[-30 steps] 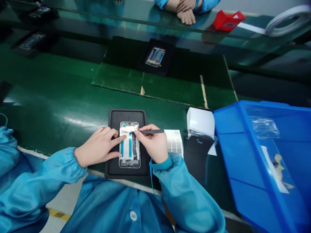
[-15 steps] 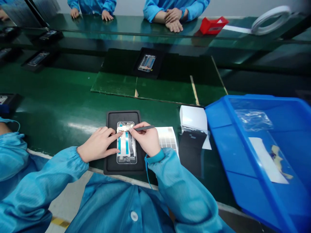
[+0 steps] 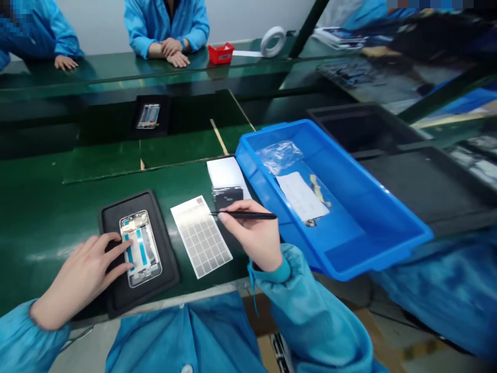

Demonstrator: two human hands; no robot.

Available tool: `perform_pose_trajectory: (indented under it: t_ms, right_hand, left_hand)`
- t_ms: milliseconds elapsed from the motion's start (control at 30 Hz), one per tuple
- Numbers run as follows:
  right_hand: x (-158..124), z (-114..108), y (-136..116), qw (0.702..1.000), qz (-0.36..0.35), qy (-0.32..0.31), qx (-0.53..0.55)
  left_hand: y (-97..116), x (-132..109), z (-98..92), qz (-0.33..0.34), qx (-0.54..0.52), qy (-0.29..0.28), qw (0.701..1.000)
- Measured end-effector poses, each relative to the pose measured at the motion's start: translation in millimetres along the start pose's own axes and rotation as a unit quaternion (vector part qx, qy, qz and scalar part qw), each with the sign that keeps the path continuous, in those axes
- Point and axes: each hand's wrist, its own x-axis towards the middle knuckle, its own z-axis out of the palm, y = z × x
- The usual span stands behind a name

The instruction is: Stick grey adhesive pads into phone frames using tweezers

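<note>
A phone frame (image 3: 140, 247) with blue strips lies in a black tray (image 3: 120, 295) on the green belt. My left hand (image 3: 83, 277) rests on the tray with fingers spread, its fingertips touching the frame's left edge. My right hand (image 3: 254, 235) is closed on black tweezers (image 3: 244, 214), whose tip points left over the edge of a grey sticker sheet (image 3: 201, 236). A small black part (image 3: 228, 197) with a white sheet (image 3: 225, 172) sits just behind the tweezers.
A blue bin (image 3: 373, 228) holding a plastic bag and paper stands at the right. Another tray with a phone frame (image 3: 148, 116) lies farther up the belt. Across the belt sit people in blue coats, a red box (image 3: 220, 53) and a tape roll (image 3: 273, 41).
The view has swung right. My right hand has left the phone frame and moved right with the tweezers to the sticker sheet. My left hand stays on the frame.
</note>
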Motion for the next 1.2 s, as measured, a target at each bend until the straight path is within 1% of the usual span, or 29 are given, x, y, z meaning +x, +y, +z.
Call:
perform_pose_trajectory:
  t_ms: [67, 133, 167, 233, 300, 367, 433, 467, 533, 700, 833, 967, 1200]
  right_hand:
    - [5.8, -22.5, 20.7, 0.998, -0.027, 0.052, -0.022]
    - [11.6, -34.7, 39.4, 0.993, -0.057, 0.092, -0.053]
    - [13.8, -37.6, 46.8, 0.989, -0.073, 0.105, -0.069]
    - [16.1, -39.6, 57.7, 0.983, -0.106, 0.113, -0.1]
    - [16.0, -39.8, 64.6, 0.976, -0.139, 0.114, -0.127]
    - [15.0, -40.3, 68.9, 0.968, -0.169, 0.119, -0.14]
    - [14.4, -41.2, 71.6, 0.964, -0.188, 0.122, -0.14]
    - [14.3, -41.6, 72.5, 0.964, -0.193, 0.121, -0.137]
    - [14.7, -41.7, 73.4, 0.965, -0.198, 0.118, -0.127]
    - [15.4, -39.8, 73.9, 0.966, -0.205, 0.124, -0.098]
    - [16.0, -39.6, 75.3, 0.967, -0.21, 0.12, -0.084]
    - [17.3, -40.3, 78.3, 0.968, -0.21, 0.114, -0.082]
    - [16.6, -39.9, 83.1, 0.976, -0.171, 0.12, -0.06]
  left_hand:
    - [13.7, 35.0, -11.1, 0.011, -0.016, 0.016, 1.0]
    - [38.1, 85.0, -17.0, 0.029, -0.077, 0.04, 0.996]
    - [52.7, 113.5, -16.9, 0.042, -0.115, 0.041, 0.992]
    - [82.9, 171.9, -11.0, 0.05, -0.165, 0.037, 0.984]
    - [109.4, 223.9, -0.6, 0.031, -0.194, 0.042, 0.98]
    - [128.1, 262.4, 10.0, 0.035, -0.228, 0.015, 0.973]
    - [137.8, 284.7, 18.0, 0.048, -0.268, -0.024, 0.962]
    - [139.6, 290.2, 20.5, 0.055, -0.283, -0.04, 0.957]
    - [138.5, 292.2, 22.4, 0.064, -0.313, -0.053, 0.946]
    - [124.9, 274.1, 15.8, 0.074, -0.396, -0.043, 0.914]
    - [118.0, 263.1, 13.6, 0.078, -0.432, -0.045, 0.897]
    - [118.3, 259.6, 15.4, 0.073, -0.439, -0.04, 0.895]
    - [123.2, 260.5, 15.8, 0.076, -0.413, -0.035, 0.907]
